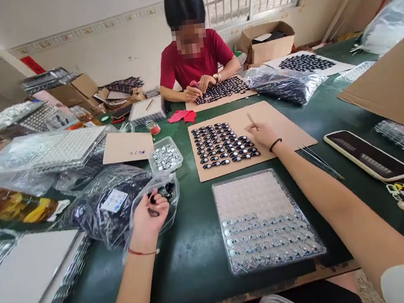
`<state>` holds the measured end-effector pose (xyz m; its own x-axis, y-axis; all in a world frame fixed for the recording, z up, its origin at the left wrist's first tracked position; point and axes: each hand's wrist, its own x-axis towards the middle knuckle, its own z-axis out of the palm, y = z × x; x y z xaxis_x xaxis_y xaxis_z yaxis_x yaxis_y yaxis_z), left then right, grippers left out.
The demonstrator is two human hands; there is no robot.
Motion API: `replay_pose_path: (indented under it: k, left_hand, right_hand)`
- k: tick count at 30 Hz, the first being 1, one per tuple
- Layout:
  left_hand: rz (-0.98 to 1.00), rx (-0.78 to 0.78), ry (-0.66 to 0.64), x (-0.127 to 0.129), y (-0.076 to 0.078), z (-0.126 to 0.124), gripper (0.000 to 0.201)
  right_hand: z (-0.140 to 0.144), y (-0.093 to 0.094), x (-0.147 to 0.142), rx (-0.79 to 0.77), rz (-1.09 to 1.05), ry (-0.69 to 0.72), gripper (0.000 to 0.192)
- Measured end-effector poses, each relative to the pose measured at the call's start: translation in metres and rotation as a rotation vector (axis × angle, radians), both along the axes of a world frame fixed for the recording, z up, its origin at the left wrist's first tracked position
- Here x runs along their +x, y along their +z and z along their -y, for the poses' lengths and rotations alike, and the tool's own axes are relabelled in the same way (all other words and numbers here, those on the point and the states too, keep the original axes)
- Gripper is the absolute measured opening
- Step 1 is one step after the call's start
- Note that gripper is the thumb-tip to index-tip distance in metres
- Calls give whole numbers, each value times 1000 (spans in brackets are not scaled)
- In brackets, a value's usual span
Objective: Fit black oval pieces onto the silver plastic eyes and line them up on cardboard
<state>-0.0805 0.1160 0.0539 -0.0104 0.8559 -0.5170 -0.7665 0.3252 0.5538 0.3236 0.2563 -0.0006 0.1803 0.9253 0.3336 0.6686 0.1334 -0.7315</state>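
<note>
A head-worn camera looks down on a dark green work surface (pixel 194 249). The person's left hand (pixel 150 219) is curled around the rim of a clear plastic bag (pixel 156 195), with a few small dark oval pieces pinched in its fingers. The bag's open mouth sits just beside a larger plastic bag of dark pieces (pixel 102 206) that bears a white label.

The right hand (pixel 263 134) reaches forward over a brown cardboard sheet (pixel 282 123), its fingers loosely open, one fingertip raised, gripping nothing. It hovers at the right edge of rows of dark oval pieces (pixel 223 144) laid out on the cardboard.

Nearer the person lies a clear blister tray (pixel 251 199), its lower rows filled with round silvery pieces. A small clear tub of silvery pieces (pixel 165 156) stands left of the cardboard. Thin sticks (pixel 320 161) and a phone (pixel 368 156) lie to the right.

Across the surface a co-worker in a red shirt (pixel 194 57) bends over another cardboard sheet covered in dark pieces, both hands on it.
</note>
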Motion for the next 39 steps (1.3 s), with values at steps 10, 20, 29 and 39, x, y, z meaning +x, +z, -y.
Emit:
replay_pose_path:
  k: [10, 20, 29, 39]
  left_hand:
    - [82, 138, -298, 105, 28, 36, 12]
    - [-427, 333, -534, 125, -2, 43, 26]
    - [-995, 459, -637, 136, 4, 55, 30]
    - [-982, 542, -725, 138, 7, 63, 32]
  right_hand:
    - [119, 43, -54, 20, -481, 310, 50]
    - [201, 43, -84, -25, 93, 808, 34]
    - [204, 48, -82, 201, -229, 597, 24]
    - [215, 45, -92, 146, -550, 499, 22]
